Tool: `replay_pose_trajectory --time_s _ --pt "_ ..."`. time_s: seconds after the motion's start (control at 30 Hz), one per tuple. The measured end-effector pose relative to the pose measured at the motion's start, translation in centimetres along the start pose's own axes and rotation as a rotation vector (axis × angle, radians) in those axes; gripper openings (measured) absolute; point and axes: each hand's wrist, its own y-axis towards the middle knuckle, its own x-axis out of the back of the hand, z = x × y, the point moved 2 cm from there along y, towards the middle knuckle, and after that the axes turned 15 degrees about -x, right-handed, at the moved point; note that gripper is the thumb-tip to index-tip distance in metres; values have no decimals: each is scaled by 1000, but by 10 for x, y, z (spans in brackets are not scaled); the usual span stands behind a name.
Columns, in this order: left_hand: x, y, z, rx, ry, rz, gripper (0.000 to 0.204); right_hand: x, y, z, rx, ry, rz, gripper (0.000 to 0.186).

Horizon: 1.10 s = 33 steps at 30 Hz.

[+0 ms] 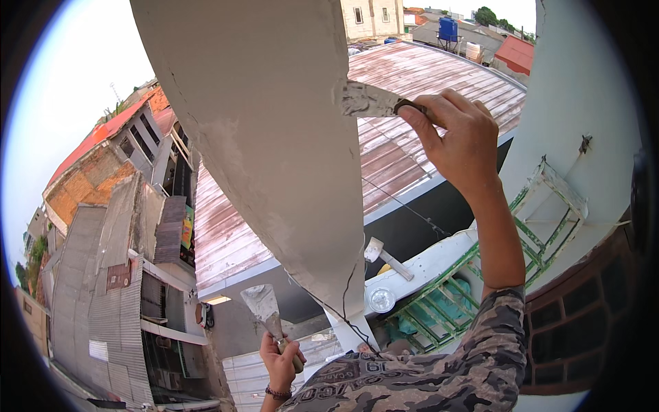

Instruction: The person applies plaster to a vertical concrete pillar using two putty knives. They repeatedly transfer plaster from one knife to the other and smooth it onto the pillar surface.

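My right hand [456,134] is raised and closed on the dark handle of a putty knife [371,101]. Grey-white paste smears its blade, whose tip meets the right edge of a grey plastered column [274,137]. Lower down, my left hand [280,367] grips the wooden handle of a second putty knife [263,302]. That blade points up and carries whitish paste; it stands apart from the column. Thin cracks and paler patches mark the column's surface.
Right of the column a green metal ladder [446,309] leans by a white wall [583,89]. A white-headed mallet-like tool [388,257] and a clear round container [382,300] rest on a ledge. Dark wires hang beside the column. Rusty metal roofs [405,75] lie far below.
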Motion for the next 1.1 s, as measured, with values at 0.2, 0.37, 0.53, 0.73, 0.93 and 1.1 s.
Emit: replay_pose_trajectory --time_s 0.2,0.37,0.53,0.73,0.93,1.1 --pt "-2 -1 2 -6 -29 23 27 2 10 27 164 -188 -107 23" --pt "2 -6 0 6 -17 5 27 15 18 9 109 -291 -119 26" --pt "10 -9 1 -5 -23 -11 27 27 25 9 95 -141 -123 29" --pt "5 -9 -2 -9 -45 0 27 5 50 12 178 -111 20 34" --pt "11 -12 2 10 -25 10 27 4 62 -15 95 -87 92 37" --pt "15 -14 4 0 -30 -30 27 25 55 -13 33 -169 43 36"
